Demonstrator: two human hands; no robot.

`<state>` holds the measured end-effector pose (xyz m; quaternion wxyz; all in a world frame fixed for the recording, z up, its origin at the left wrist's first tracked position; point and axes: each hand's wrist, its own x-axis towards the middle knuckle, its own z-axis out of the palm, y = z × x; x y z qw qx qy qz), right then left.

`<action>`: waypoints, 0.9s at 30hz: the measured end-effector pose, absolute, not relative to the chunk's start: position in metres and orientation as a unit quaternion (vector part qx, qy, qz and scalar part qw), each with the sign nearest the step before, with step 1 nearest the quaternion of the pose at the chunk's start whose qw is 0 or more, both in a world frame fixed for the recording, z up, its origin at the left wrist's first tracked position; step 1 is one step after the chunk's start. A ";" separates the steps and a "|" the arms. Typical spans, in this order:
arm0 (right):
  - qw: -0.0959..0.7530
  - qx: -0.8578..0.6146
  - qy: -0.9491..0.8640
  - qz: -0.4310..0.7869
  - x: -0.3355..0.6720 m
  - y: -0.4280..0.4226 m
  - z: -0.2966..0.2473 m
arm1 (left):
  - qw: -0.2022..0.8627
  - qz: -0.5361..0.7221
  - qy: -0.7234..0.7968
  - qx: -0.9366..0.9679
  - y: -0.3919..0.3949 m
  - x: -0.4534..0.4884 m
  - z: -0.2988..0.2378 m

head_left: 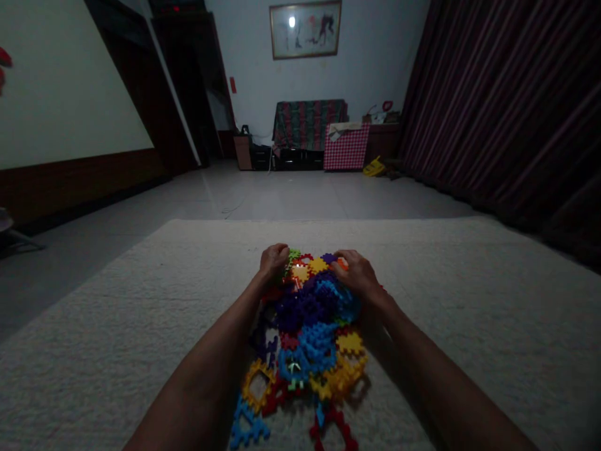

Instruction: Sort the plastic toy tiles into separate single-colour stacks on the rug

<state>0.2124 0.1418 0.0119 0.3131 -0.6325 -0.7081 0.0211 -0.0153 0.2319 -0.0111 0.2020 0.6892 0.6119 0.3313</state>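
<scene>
A heap of coloured plastic interlocking pieces (307,332) lies on the cream rug (141,313) between my forearms; blue, purple, yellow, red and green ones show. My left hand (273,260) rests at the far left edge of the heap with its fingers curled down onto the pieces. My right hand (357,273) lies on the far right edge, fingers bent over an orange and purple piece. What either hand actually grips is hidden under the fingers.
The rug ends ahead at a grey tiled floor (291,194). A dark striped curtain (507,106) runs along the right. At the far wall stand a draped cabinet (307,125), a checkered box (346,147) and a framed picture (305,29).
</scene>
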 end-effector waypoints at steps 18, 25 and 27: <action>0.151 -0.597 -0.754 0.230 0.191 0.168 0.016 | 0.203 0.148 0.518 0.817 0.212 -0.010 -0.003; 0.308 -0.557 -0.734 0.236 0.238 0.145 0.020 | 0.203 0.282 0.544 0.764 0.217 -0.018 -0.005; 0.351 -0.638 -0.666 0.160 0.267 0.148 0.008 | 0.200 0.289 0.542 0.763 0.229 -0.011 -0.008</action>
